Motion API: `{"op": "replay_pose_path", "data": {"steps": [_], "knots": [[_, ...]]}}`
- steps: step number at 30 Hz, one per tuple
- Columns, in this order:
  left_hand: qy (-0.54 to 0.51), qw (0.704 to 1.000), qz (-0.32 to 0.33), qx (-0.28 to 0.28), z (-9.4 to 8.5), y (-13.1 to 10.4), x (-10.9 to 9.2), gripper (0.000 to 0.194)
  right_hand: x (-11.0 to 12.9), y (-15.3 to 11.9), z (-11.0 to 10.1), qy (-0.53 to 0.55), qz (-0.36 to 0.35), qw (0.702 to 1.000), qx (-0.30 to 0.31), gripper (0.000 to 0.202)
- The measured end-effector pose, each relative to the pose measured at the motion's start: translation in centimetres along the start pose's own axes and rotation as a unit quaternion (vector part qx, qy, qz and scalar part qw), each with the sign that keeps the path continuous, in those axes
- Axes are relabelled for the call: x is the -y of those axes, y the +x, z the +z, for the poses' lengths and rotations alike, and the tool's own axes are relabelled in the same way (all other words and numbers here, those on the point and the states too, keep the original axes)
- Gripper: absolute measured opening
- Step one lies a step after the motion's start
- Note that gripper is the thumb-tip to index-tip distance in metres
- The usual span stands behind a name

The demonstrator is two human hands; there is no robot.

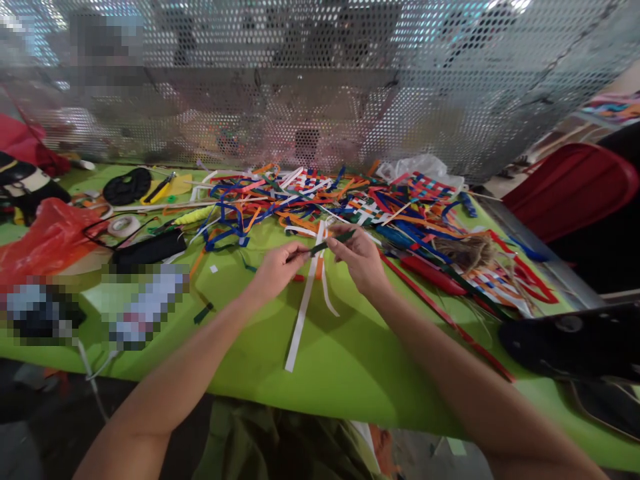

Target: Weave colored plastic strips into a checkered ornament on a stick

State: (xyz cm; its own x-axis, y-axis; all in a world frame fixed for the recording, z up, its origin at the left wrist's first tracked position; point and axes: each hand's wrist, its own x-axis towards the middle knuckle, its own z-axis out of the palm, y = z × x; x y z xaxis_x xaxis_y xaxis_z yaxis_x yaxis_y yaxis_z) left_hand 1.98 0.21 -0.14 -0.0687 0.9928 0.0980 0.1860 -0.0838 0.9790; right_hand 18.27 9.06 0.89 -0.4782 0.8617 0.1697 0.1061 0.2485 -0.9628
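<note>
A dark green strip (320,247) is stretched between my two hands above the middle of the green tabletop. My left hand (280,267) pinches its left end between thumb and fingers. At its right part, my right hand (359,259) grips it the same way. Beneath the hands, a long white strip (301,327) runs toward the table's front edge, crossed by other white strips. A short orange piece (319,268) lies beside it, and a thin curved white strip (327,293) hangs off to the right.
Tangled coloured strips (265,200) pile along the back by a perforated metal screen (300,87). On the left are an orange plastic bag (45,233), a tape roll (124,227), a black case (150,251) and a yellow cutter (159,190). A twine bundle (467,252) lies right.
</note>
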Motion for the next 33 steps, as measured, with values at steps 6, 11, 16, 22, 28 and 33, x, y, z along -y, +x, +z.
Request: {"op": "replay_pose_path", "data": {"steps": [6,11,16,22,28,33], "knots": [[-0.054,0.993,-0.091,-0.060,-0.7,0.7,-0.4,0.014,1.0,-1.1,-0.8,-0.360,-0.236,0.894,-0.123,0.055],[-0.122,0.982,-0.142,-0.041,-0.2,0.4,-1.1,0.014,0.4,-2.0,0.0,-0.527,-0.364,0.764,-0.080,0.032],[-0.153,0.980,-0.126,-0.006,0.0,0.0,-1.3,0.019,0.5,-1.7,0.0,-0.503,-0.399,0.762,-0.081,0.016],[-0.194,0.973,-0.123,0.009,0.4,-0.1,-1.1,0.020,0.7,-1.8,0.0,-0.471,-0.356,0.806,-0.027,0.020],[-0.226,0.966,-0.120,0.030,1.2,-0.5,-0.9,0.022,0.3,-1.8,0.2,-0.387,-0.289,0.875,-0.010,0.025],[-0.227,0.967,-0.117,0.013,1.1,-0.5,-1.0,0.025,0.4,-1.8,0.2,-0.422,-0.318,0.849,0.008,0.029]]}}
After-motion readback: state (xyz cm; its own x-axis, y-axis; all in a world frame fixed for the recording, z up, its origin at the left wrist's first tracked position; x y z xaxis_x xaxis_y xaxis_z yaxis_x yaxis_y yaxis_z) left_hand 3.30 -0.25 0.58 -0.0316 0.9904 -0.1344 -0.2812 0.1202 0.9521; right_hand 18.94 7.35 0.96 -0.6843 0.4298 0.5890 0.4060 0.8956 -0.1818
